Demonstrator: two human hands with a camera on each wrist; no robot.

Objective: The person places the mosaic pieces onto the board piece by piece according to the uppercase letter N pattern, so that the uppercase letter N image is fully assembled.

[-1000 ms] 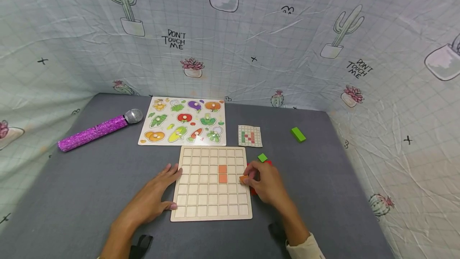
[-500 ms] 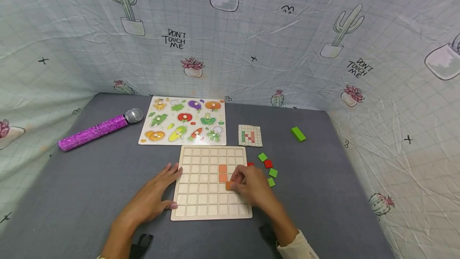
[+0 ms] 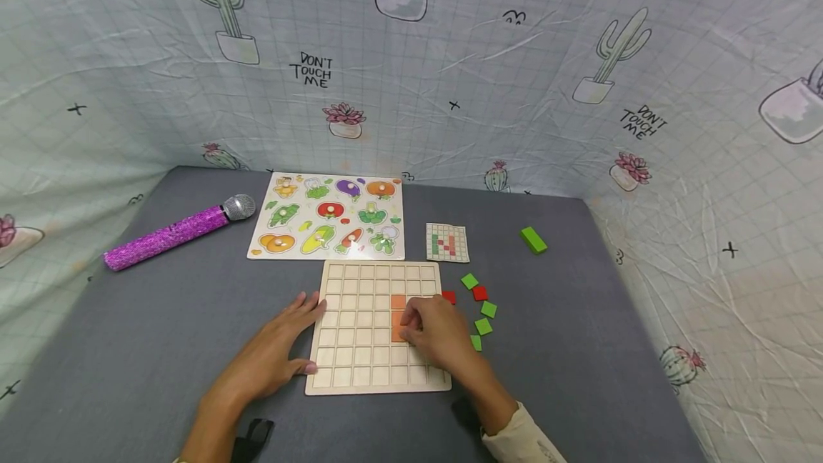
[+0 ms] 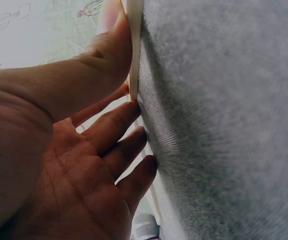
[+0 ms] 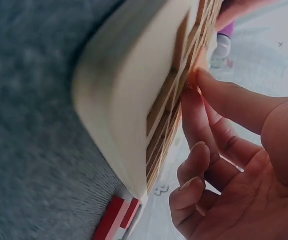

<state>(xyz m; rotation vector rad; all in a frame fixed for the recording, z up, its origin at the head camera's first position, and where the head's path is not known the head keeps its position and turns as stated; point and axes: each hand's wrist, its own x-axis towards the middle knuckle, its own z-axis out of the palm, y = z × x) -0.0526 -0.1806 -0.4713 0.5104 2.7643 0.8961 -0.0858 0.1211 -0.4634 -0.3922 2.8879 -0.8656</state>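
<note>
A pale wooden grid board (image 3: 361, 357) lies on the grey table. My left hand (image 3: 276, 345) rests along its left edge, fingers stretched and thumb at the lower corner area; the left wrist view shows the fingertips against the board's side. My right hand (image 3: 440, 331) reaches over the board's right half, thumb and finger pinching an orange square tile (image 3: 396, 334) at a cell. Directly above in the same column sit two more orange tiles (image 3: 398, 301). In the right wrist view the pinched tile (image 5: 200, 65) shows between the fingertips, mostly covered.
Right of the board lie several green tiles (image 3: 489, 309) and red tiles (image 3: 480, 294). A small pattern card (image 3: 458, 231) and a green block (image 3: 534, 241) are farther back. A vegetable puzzle board (image 3: 301, 238) touches the grid's far side; a purple microphone (image 3: 173, 234) lies left.
My right hand has carried the orange tile leftward from the board's right edge into the orange column. Green and red tiles at the right came into sight. The left hand stayed put.
</note>
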